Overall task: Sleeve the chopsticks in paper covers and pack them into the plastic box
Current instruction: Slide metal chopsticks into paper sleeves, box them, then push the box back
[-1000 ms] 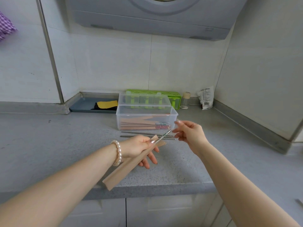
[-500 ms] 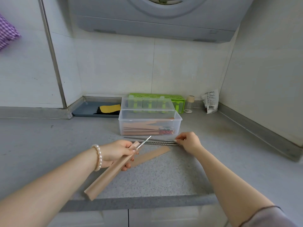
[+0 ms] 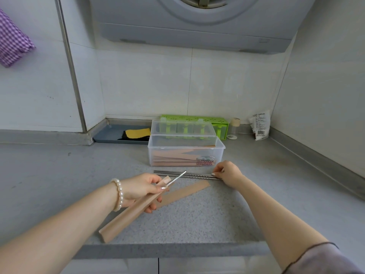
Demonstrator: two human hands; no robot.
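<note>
A white-tiled kitchen corner with a grey range hood (image 3: pixel 197 22) overhead frames a grey speckled tabletop (image 3: pixel 59 175). Far beyond both grips, against the back wall, lie a dark tray (image 3: pixel 110 135) holding a yellow cloth (image 3: pixel 137 133), a green perforated holder (image 3: pixel 197 119), a small jar (image 3: pixel 234 128) and a white packet (image 3: pixel 260 124); a purple checked cloth (image 3: pixel 11 40) hangs at the upper left.

The clear plastic box (image 3: pixel 185 153) stands open just beyond the right grip, its lid tilted up behind it, with several sleeved chopsticks (image 3: pixel 177 160) lying flat inside, their patterned ends toward the right.

The left hand (image 3: pixel 142 188), with a pearl bracelet (image 3: pixel 118 194) at its wrist, is clenched around a paper cover (image 3: pixel 128 214) that slants down toward the tabletop's near edge; one metal chopstick (image 3: pixel 176 177) pokes out of the cover's open end just past the thumb and forefinger. Under and just right of this grip lies a second, empty paper cover (image 3: pixel 187 191), flat on the tabletop.

The right hand (image 3: pixel 227 174) has its fingers curled down, pinching the right-hand end of the loose metal chopsticks (image 3: pixel 187 175), which lie in a row on the tabletop between the box and the empty cover, stretching left from this grip toward the other.
</note>
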